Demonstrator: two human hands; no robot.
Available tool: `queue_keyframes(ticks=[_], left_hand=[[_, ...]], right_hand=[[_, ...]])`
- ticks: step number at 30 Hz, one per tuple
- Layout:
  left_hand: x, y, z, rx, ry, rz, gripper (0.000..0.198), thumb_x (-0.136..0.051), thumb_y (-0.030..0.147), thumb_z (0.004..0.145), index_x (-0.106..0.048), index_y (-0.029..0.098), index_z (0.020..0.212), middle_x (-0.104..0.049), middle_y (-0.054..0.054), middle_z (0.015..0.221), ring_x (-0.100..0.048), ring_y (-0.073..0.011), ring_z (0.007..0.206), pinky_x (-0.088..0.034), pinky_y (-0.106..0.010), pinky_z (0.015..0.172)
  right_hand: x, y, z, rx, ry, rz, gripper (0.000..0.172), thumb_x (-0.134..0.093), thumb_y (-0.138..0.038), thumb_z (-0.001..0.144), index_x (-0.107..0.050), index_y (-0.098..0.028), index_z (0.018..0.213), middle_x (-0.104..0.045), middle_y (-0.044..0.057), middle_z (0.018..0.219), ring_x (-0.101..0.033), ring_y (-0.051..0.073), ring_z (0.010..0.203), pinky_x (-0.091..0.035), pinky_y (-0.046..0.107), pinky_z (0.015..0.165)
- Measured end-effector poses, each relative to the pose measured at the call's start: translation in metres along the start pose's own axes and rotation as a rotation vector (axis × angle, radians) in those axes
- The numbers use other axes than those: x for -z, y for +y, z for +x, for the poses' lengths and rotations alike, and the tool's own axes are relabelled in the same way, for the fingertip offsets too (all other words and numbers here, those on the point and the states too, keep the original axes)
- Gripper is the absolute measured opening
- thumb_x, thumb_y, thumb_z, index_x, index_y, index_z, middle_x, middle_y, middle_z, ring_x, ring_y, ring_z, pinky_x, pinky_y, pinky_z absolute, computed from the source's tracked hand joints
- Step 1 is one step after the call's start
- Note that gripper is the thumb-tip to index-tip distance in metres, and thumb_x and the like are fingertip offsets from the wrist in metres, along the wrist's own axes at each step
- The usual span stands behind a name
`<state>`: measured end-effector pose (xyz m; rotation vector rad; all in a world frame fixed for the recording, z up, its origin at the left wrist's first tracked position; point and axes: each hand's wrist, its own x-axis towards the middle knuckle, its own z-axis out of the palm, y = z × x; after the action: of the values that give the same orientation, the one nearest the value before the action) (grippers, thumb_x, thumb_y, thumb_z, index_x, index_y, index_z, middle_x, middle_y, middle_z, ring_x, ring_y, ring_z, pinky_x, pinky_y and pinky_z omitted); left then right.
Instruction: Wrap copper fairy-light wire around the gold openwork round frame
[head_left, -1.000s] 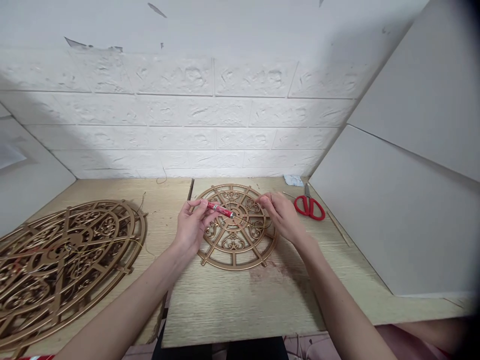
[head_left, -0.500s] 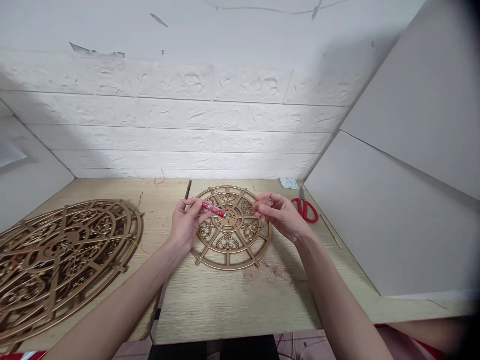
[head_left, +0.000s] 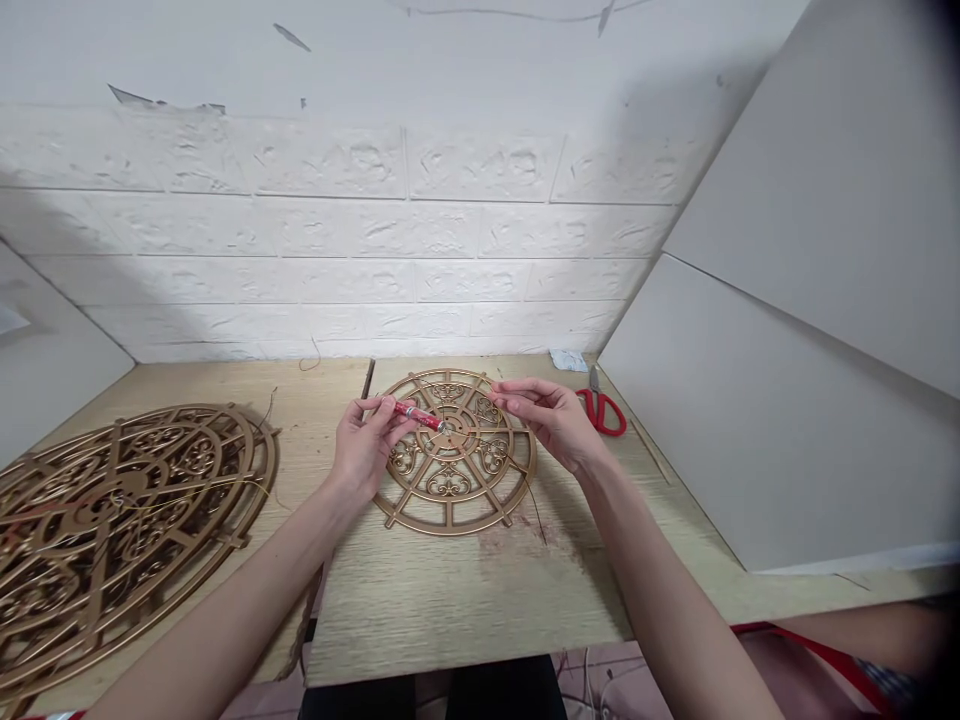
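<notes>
My left hand (head_left: 365, 445) is closed around a slim red tube (head_left: 415, 414), thumb and fingertips on its rear half, with the silver tip pointing right over the hub of the small gold openwork disc (head_left: 450, 487). The disc lies flat on the table (head_left: 465, 600), midway along the back edge and just right of the seam between the boards. My right hand (head_left: 553, 420) hovers over the disc's right rim with its fingers stretched left and drawn narrow. A thin dark thread (head_left: 535, 508) trails from under it across the rim onto the table, but I cannot tell whether my fingertips actually pinch it.

The tube looks light, stiff and smooth, so I judge that a pen grip near its middle steers the tip best. The disc looks thin, rigid and light, and its fine scrollwork would probably snap if bent. The outer ring or the spokes are the safer places to hold it. The thread is limp and easily lost, and needs a fingertip pinch.

Red scissors (head_left: 604, 410) lie near the right wall panel, and a larger gold disc (head_left: 127, 520) sits at the table's left edge.

Compared with half a second ago, my right fingers have uncurled and reached closer to the tube's tip, and the thread now shows on the table. My left grip is unchanged and the disc has not shifted.
</notes>
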<state>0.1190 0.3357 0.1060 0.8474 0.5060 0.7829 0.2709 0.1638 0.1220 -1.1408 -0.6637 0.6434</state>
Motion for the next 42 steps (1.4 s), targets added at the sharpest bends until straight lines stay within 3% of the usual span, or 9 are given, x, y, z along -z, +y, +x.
queue_keyframes(ticks=[5,9,13,15,22,27,35,38,42], left_hand=[[0.0,0.001,0.0,-0.015,0.009,-0.017,0.022,-0.07,0.014,0.068,-0.049,0.015,0.074,-0.069,-0.007,0.075,-0.067,-0.0135,0.068,-0.055,-0.025,0.066],[0.002,0.002,0.002,-0.048,0.034,-0.027,0.023,-0.07,0.013,0.068,-0.048,0.015,0.073,-0.069,-0.006,0.072,-0.067,-0.0145,0.067,-0.055,-0.026,0.066],[0.004,0.002,0.004,-0.039,0.046,-0.029,0.022,-0.069,0.012,0.069,-0.048,0.015,0.074,-0.069,-0.008,0.073,-0.067,-0.0151,0.068,-0.055,-0.026,0.067],[0.005,0.002,0.005,-0.041,0.051,-0.035,0.02,-0.068,0.012,0.07,-0.048,0.015,0.075,-0.069,-0.007,0.072,-0.067,-0.0145,0.068,-0.055,-0.026,0.068],[0.005,0.002,0.006,-0.033,0.061,-0.048,0.016,-0.063,0.009,0.073,-0.048,0.015,0.074,-0.068,-0.007,0.073,-0.067,-0.015,0.069,-0.055,-0.028,0.07],[0.004,0.002,0.006,-0.023,0.047,-0.052,0.015,-0.062,0.008,0.074,-0.048,0.014,0.075,-0.069,-0.009,0.074,-0.067,-0.015,0.069,-0.055,-0.028,0.069],[0.006,0.001,0.008,-0.019,0.064,-0.058,0.015,-0.063,0.008,0.074,-0.048,0.014,0.074,-0.068,-0.007,0.074,-0.067,-0.0145,0.069,-0.055,-0.028,0.069],[0.006,0.001,0.008,-0.018,0.077,-0.059,0.016,-0.064,0.008,0.073,-0.049,0.014,0.074,-0.068,-0.006,0.072,-0.067,-0.0149,0.069,-0.055,-0.028,0.07],[0.007,0.001,0.009,-0.018,0.069,-0.056,0.015,-0.063,0.009,0.074,-0.049,0.014,0.074,-0.068,-0.008,0.074,-0.067,-0.0153,0.07,-0.055,-0.03,0.072]], right_hand=[[-0.004,0.002,-0.001,0.025,0.043,-0.041,0.024,-0.079,-0.021,0.058,-0.071,-0.02,0.081,-0.071,0.005,0.093,-0.066,0.017,0.086,-0.049,0.035,0.088],[-0.005,0.005,-0.002,0.112,0.001,-0.077,0.023,-0.078,-0.025,0.062,-0.071,-0.023,0.083,-0.06,0.005,0.12,-0.058,0.024,0.108,-0.048,0.041,0.09],[-0.005,0.011,-0.001,0.333,0.066,-0.522,0.016,-0.072,-0.033,0.07,-0.071,-0.027,0.084,-0.052,0.004,0.128,-0.047,0.025,0.121,-0.038,0.046,0.101],[-0.006,0.014,0.0,0.38,0.032,-0.796,0.013,-0.068,-0.035,0.073,-0.072,-0.026,0.082,-0.052,0.005,0.127,-0.045,0.026,0.121,-0.032,0.048,0.104],[-0.012,0.022,-0.002,0.213,-0.198,-1.153,0.019,-0.07,-0.041,0.072,-0.073,-0.031,0.086,-0.042,0.002,0.14,-0.022,0.033,0.135,-0.015,0.057,0.106],[-0.018,0.027,-0.005,0.221,-0.227,-1.162,0.012,-0.069,-0.038,0.073,-0.073,-0.031,0.082,-0.043,0.0,0.139,-0.024,0.032,0.134,-0.016,0.058,0.104],[-0.026,0.036,-0.003,0.259,-0.036,-1.003,0.012,-0.063,-0.035,0.078,-0.071,-0.027,0.076,-0.061,0.002,0.119,-0.042,0.029,0.123,-0.023,0.056,0.1],[-0.028,0.034,-0.004,0.309,0.118,-1.055,0.011,-0.063,-0.035,0.078,-0.071,-0.028,0.075,-0.063,0.003,0.116,-0.038,0.031,0.127,-0.018,0.061,0.099],[-0.031,0.032,-0.009,0.545,0.297,-1.25,0.013,-0.061,-0.032,0.079,-0.072,-0.028,0.074,-0.047,0.002,0.136,-0.024,0.032,0.135,-0.008,0.062,0.101]])
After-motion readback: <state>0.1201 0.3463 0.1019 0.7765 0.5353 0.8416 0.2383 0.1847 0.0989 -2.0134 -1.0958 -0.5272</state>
